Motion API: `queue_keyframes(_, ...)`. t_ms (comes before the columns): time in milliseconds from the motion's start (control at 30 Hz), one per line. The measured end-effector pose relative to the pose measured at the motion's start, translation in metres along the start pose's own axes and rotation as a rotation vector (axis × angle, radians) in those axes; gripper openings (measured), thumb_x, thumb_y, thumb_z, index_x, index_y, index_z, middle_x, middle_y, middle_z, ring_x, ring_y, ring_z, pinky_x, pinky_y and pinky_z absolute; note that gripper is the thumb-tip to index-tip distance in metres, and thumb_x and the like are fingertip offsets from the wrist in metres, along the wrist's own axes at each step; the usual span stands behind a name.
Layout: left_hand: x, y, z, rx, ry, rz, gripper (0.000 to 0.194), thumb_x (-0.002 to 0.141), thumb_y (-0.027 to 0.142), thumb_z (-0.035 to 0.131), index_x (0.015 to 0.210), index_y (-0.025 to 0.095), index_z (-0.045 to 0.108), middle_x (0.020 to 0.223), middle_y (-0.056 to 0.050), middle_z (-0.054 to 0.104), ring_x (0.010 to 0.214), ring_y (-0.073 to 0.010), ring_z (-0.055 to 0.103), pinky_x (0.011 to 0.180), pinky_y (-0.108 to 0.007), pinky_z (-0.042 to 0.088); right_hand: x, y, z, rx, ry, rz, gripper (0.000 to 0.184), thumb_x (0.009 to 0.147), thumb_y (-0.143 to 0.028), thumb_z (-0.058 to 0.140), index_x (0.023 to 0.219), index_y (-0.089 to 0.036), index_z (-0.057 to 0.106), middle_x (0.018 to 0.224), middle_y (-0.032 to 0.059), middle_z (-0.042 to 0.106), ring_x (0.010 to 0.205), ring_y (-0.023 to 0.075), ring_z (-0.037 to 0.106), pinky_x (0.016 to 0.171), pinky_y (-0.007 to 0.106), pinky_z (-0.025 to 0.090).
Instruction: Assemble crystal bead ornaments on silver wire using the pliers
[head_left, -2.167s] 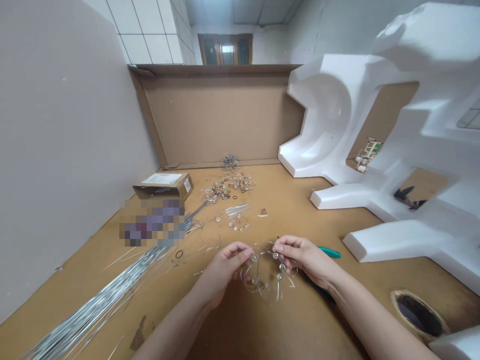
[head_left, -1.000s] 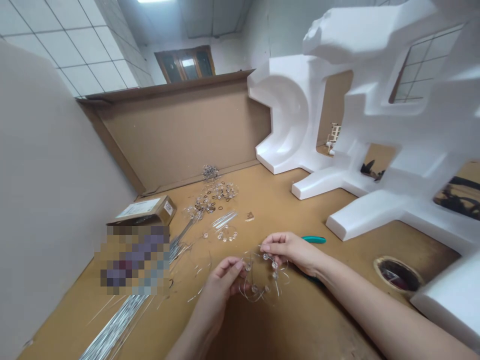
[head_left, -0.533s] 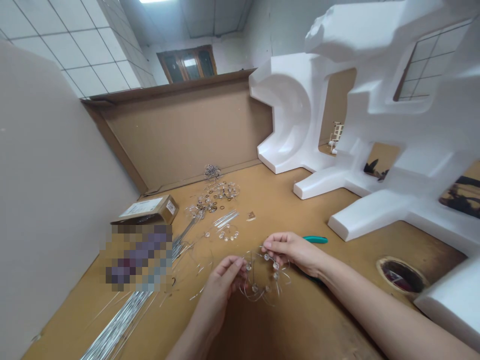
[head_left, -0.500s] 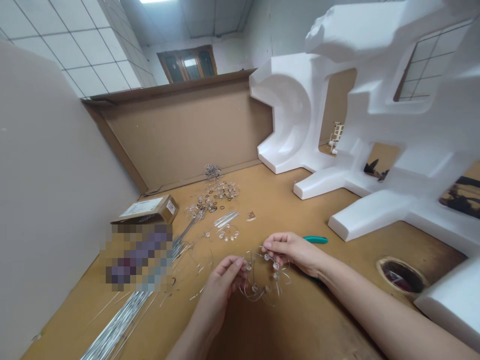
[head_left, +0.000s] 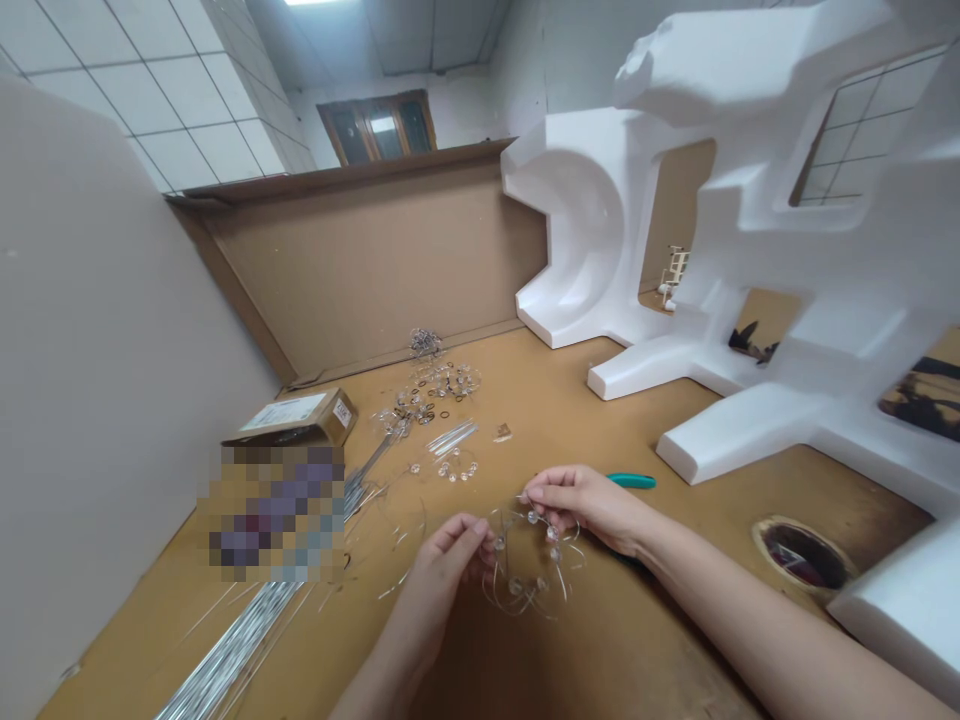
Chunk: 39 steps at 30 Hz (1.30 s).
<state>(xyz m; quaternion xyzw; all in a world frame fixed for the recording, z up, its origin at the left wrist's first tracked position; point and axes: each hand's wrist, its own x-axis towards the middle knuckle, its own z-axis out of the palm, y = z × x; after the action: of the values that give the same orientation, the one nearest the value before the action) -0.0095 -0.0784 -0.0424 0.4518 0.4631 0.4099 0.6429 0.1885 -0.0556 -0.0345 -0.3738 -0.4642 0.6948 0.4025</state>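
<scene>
Between my hands hangs a wire ring with clear beads (head_left: 553, 534), its thin loose wire ends curling out around it. My left hand (head_left: 459, 552) pinches the ring's left side between thumb and fingers. On its upper right, my right hand (head_left: 571, 500) grips the wire near a bead with thumb and forefinger. Just beyond my right hand lies a tool with a teal handle (head_left: 631, 481), partly hidden by that hand and forearm. A smaller ring of clear beads (head_left: 457, 466) rests on the table ahead of my hands.
Short metal rods (head_left: 451, 438) lie behind the bead ring, with a heap of beaded wire pieces (head_left: 450, 380) farther back. A long bundle of wires (head_left: 247, 635) and a small cardboard box (head_left: 300, 418) are at left. White foam packing (head_left: 720, 430) stands on the right, near a round hole (head_left: 802, 555).
The beaded wire ring has shifted slightly, its lower beads sitting a little lower and farther right. Both hands keep their pinch in nearly the same place.
</scene>
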Motion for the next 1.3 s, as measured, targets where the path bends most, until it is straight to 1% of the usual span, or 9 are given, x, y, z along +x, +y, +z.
queue_keyframes(100, 0.0016, -0.0013, -0.0006, 0.033, -0.009, 0.004, 0.024, 0.07, 0.038, 0.063, 0.065, 0.015, 0.058, 0.061, 0.001, 0.056, 0.056, -0.0099, 0.05, 0.054, -0.02, 0.042, 0.0002, 0.0002, -0.0004, 0.0, -0.001, -0.003, 0.026, 0.063, -0.035, 0.07, 0.076, -0.013, 0.066, 0.062, -0.0017, 0.055, 0.048, 0.0048, 0.045, 0.049, 0.02, 0.045)
queue_keyframes(333, -0.0017, -0.0001, 0.002, 0.03, -0.004, 0.012, 0.022, 0.07, 0.036, 0.063, 0.066, 0.016, 0.058, 0.062, 0.002, 0.056, 0.056, -0.0102, 0.05, 0.053, -0.02, 0.042, 0.001, 0.0008, -0.0009, 0.004, -0.006, -0.004, 0.025, 0.064, -0.033, 0.07, 0.079, -0.013, 0.066, 0.063, -0.0021, 0.055, 0.049, 0.0047, 0.045, 0.05, 0.02, 0.045)
queue_keyframes(633, 0.0001, -0.001, 0.0003, 0.043, -0.019, 0.028, 0.022, 0.07, 0.036, 0.063, 0.065, 0.015, 0.058, 0.059, 0.001, 0.056, 0.054, -0.0104, 0.05, 0.052, -0.021, 0.042, 0.0005, -0.0002, 0.0001, -0.024, 0.011, -0.002, 0.028, 0.062, -0.035, 0.071, 0.078, -0.014, 0.066, 0.062, -0.0025, 0.055, 0.047, 0.0044, 0.045, 0.05, 0.021, 0.045)
queue_keyframes(767, -0.0009, 0.0002, 0.0015, 0.045, 0.003, 0.024, 0.023, 0.067, 0.038, 0.066, 0.063, 0.016, 0.058, 0.059, 0.002, 0.057, 0.055, -0.0108, 0.05, 0.052, -0.02, 0.042, 0.0001, -0.0005, 0.0015, -0.062, 0.032, 0.012, 0.029, 0.058, -0.035, 0.073, 0.075, -0.013, 0.064, 0.055, -0.0036, 0.055, 0.043, 0.0048, 0.047, 0.046, 0.02, 0.04)
queue_keyframes(867, -0.0019, 0.0019, 0.0023, 0.046, 0.017, 0.025, 0.024, 0.065, 0.039, 0.067, 0.063, 0.016, 0.059, 0.06, 0.001, 0.057, 0.056, -0.0114, 0.05, 0.052, -0.021, 0.042, -0.0008, -0.0014, 0.0036, -0.081, 0.034, 0.015, 0.03, 0.056, -0.035, 0.075, 0.07, -0.013, 0.062, 0.055, -0.0036, 0.056, 0.042, 0.0051, 0.047, 0.046, 0.02, 0.037)
queue_keyframes(1133, -0.0032, 0.0041, 0.005, 0.06, 0.054, 0.04, 0.026, 0.063, 0.041, 0.067, 0.064, 0.016, 0.06, 0.06, 0.001, 0.056, 0.052, -0.0104, 0.046, 0.052, -0.021, 0.042, -0.0023, -0.0026, 0.0042, -0.101, 0.038, 0.007, 0.029, 0.056, -0.037, 0.074, 0.068, -0.014, 0.061, 0.053, -0.0051, 0.054, 0.043, 0.005, 0.045, 0.047, 0.02, 0.036)
queue_keyframes(1300, -0.0018, 0.0027, 0.003, 0.109, 0.08, 0.057, 0.025, 0.062, 0.041, 0.067, 0.062, 0.016, 0.061, 0.06, 0.001, 0.057, 0.053, -0.0103, 0.046, 0.055, -0.021, 0.038, -0.0013, -0.0017, 0.0039, -0.106, 0.039, 0.0, 0.03, 0.056, -0.038, 0.074, 0.069, -0.014, 0.061, 0.053, -0.005, 0.054, 0.043, 0.0051, 0.045, 0.048, 0.021, 0.037)
